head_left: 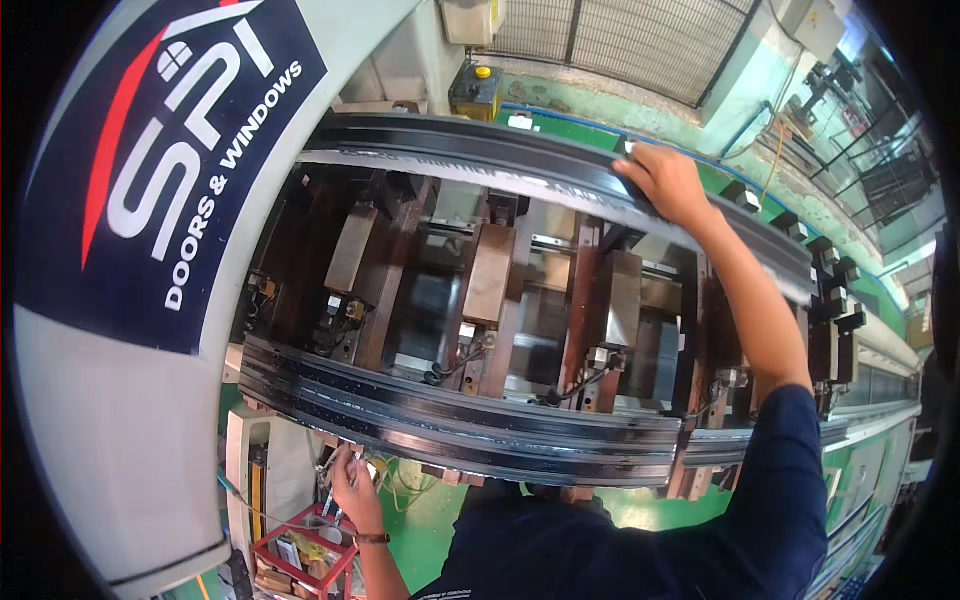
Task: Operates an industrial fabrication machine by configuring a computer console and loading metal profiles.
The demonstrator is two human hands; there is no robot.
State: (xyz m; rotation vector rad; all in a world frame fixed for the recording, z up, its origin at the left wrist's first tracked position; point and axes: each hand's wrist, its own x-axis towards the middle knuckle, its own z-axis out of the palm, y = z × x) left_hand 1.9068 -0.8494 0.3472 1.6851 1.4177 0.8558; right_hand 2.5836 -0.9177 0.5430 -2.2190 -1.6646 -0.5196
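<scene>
A long dark window-frame profile (480, 148) lies across the far side of the machine bed. My right hand (672, 182) reaches over the bed and grips this profile, fingers bent around its upper edge. More long dark ribbed profiles (460, 425) lie along the near side, with small bright flecks on them. Below their left part is my left hand (357, 492), its fingers closed around something small and greyish that I cannot make out. A thin hose passes close to that hand.
Metal clamp blocks (490, 272) with cables stand between the two sides. A large white machine housing (120, 440) fills the left. Beneath my left hand is a red rack (300, 555) with loose items. A yellow-capped container (476, 92) stands behind, near a mesh fence (620, 40).
</scene>
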